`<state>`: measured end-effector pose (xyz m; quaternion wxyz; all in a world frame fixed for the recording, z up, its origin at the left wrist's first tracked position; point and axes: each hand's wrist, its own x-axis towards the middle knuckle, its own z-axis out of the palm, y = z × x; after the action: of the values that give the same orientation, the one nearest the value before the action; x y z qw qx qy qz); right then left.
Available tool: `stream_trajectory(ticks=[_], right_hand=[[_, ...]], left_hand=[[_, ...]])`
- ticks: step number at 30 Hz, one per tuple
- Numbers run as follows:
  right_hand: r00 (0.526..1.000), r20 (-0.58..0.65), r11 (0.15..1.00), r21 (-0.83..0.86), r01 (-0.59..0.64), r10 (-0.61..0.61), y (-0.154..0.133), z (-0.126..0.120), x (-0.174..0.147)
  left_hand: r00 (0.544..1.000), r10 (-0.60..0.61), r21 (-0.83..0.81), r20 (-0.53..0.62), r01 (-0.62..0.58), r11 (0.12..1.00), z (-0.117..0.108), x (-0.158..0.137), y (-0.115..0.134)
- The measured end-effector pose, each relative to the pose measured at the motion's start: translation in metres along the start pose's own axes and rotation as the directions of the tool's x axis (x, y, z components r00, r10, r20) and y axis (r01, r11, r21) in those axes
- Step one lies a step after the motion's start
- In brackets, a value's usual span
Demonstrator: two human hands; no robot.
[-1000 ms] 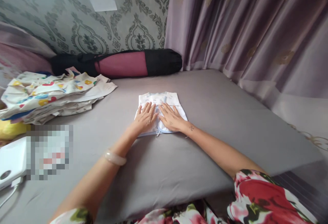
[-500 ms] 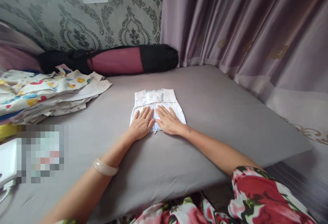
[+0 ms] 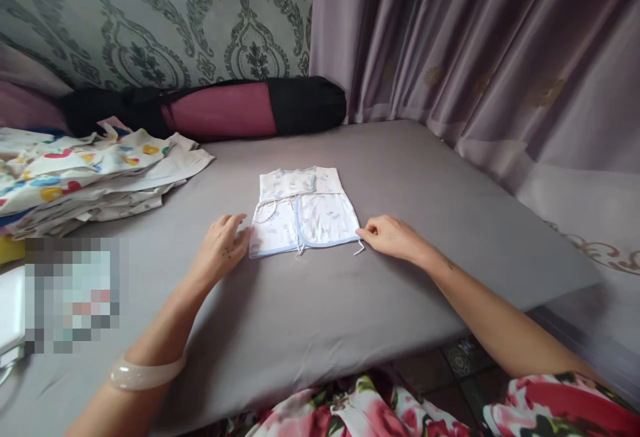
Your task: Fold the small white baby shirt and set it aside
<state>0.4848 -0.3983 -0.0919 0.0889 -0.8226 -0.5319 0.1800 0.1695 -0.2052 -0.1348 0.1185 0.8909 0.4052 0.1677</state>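
The right hand (image 3: 387,236) has its grip closed, thumb and fingertips pinched together on the near right corner of a small white garment (image 3: 327,218). The left hand (image 3: 223,245) is loosely curled, with a modest gap between thumb and fingers, just beside the garment's left edge; whether it touches the cloth I cannot tell.

The garment lies flat between the two grips, its neckline pointing away from the person and its blue-trimmed hem facing them. Length and breadth look similar, so the long axis is hard to judge; the blue front edging runs roughly away from the person. A short white tie (image 3: 359,248) sticks out just on the near side of the right grip.

Under everything spreads a grey sheet (image 3: 430,177). Beyond the left grip, farther left, sits a pile of clothes (image 3: 115,164); well beyond both grips, a black-and-maroon roll (image 3: 225,110) lies crosswise by the wall.
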Motion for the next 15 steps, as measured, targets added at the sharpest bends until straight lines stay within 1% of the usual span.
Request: stream_trajectory(ticks=[2, 4, 7, 9, 11, 13, 15], right_hand=[[0.999, 0.034, 0.998, -0.055, -0.006, 0.008, -0.006, 0.005, -0.011], [0.999, 0.051, 0.996, -0.092, 0.002, 0.003, -0.012, 0.010, -0.017], [0.998, 0.058, 0.997, -0.077, 0.024, -0.019, -0.017, 0.014, -0.017], [0.997, 0.065, 0.999, 0.027, 0.034, -0.035, -0.018, 0.015, -0.013], [0.992, 0.105, 0.976, 0.216, 0.040, -0.064, -0.018, 0.016, -0.009], [0.979, 0.169, 0.903, 0.428, 0.034, -0.117, -0.018, 0.016, -0.005], [0.969, 0.198, 0.825, 0.564, 0.011, -0.148, -0.018, 0.015, -0.002]], left_hand=[[0.991, -0.131, -0.004, 0.018, 0.131, 0.991, -0.005, -0.001, 0.001], [0.967, -0.245, 0.007, 0.066, 0.245, 0.969, -0.008, -0.001, 0.005], [0.929, -0.338, 0.031, 0.151, 0.337, 0.941, -0.012, 0.000, 0.012], [0.912, -0.362, 0.042, 0.193, 0.361, 0.932, -0.014, 0.000, 0.017], [0.902, -0.373, 0.041, 0.219, 0.373, 0.927, -0.015, -0.002, 0.019], [0.897, -0.374, 0.023, 0.236, 0.379, 0.925, -0.016, -0.004, 0.020], [0.895, -0.368, -0.006, 0.253, 0.382, 0.924, -0.015, -0.005, 0.019]])
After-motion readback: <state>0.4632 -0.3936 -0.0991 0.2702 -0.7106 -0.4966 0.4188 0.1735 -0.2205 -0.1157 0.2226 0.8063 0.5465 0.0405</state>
